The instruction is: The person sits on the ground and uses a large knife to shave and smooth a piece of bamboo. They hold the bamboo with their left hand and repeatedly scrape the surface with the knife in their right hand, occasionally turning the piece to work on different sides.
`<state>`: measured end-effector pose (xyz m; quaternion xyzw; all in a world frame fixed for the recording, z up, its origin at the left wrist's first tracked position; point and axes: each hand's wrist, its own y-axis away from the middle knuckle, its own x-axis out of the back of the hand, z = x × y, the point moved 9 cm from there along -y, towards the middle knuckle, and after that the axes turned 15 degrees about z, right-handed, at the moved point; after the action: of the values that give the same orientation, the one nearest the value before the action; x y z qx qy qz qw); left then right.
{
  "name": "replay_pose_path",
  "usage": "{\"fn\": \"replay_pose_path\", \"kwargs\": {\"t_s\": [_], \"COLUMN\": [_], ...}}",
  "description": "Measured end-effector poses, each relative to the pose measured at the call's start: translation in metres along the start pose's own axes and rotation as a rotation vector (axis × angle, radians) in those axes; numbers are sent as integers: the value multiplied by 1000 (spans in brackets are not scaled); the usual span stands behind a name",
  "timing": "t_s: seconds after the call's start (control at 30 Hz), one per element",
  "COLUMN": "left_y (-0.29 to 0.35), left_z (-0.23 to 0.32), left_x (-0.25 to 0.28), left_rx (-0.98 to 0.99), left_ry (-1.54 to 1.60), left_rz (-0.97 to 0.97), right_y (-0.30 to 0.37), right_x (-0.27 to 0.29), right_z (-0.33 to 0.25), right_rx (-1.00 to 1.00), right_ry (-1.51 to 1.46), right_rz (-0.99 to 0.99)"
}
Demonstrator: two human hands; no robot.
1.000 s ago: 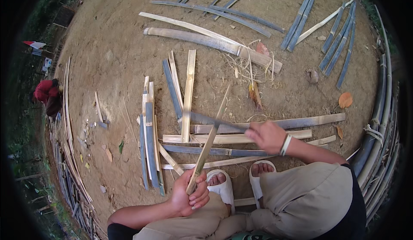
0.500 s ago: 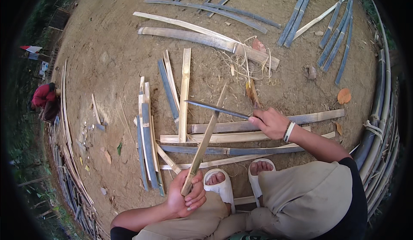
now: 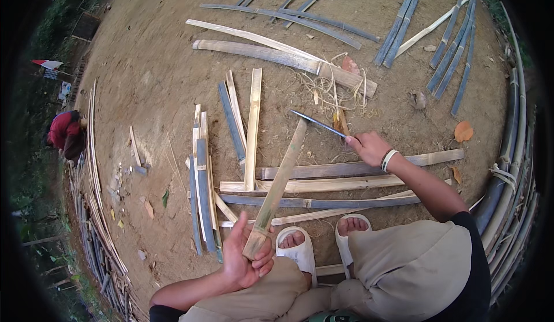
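The brown ground (image 3: 144,79) takes up most of my view, curving away toward the rim. Down the right edge of the frame I have a tied bundle of long poles (image 3: 509,131). Split bamboo pieces (image 3: 323,171) lie crosswise through the centre.

The bamboo strip (image 3: 280,178) I'm watching slants up through the middle of the frame, its lower end in the left hand (image 3: 242,258) at lower centre, its upper end well above that hand. I read the left hand as gripping: fingers curled round the strip's lower end, thumb pointing up on its left. The right hand (image 3: 372,149), right of centre and well apart from the strip, is closed on a knife (image 3: 320,124), the handle hidden from me. The blade points to the upper left, right by the strip's upper end; from here I can't tell whether they touch. An orange leaf (image 3: 463,131) lies at right, and bands (image 3: 389,159) circle the right wrist.
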<state>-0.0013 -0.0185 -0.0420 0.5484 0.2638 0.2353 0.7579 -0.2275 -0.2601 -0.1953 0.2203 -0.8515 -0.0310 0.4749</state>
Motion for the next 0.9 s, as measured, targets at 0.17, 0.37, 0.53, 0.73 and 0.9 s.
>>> {"fn": "replay_pose_path", "kwargs": {"t_s": [0.17, 0.37, 0.53, 0.73, 0.9], "left_y": [4, 1, 1, 2, 1], "left_z": [8, -1, 3, 3, 0], "left_x": [22, 16, 5, 3, 6], "left_rx": [-110, -107, -112, -123, -100], "left_ry": [-267, -159, -150, -113, -75], "left_rz": [261, 146, 131, 113, 114], "right_y": [35, 136, 95, 106, 90], "right_x": [2, 25, 14, 14, 10], "right_z": [-41, -158, -123, -136, -121], "right_rx": [72, 548, 390, 453, 338], "right_ry": [-109, -283, -130, -170, -136], "right_rz": [-22, -171, -116, -179, -135]}}
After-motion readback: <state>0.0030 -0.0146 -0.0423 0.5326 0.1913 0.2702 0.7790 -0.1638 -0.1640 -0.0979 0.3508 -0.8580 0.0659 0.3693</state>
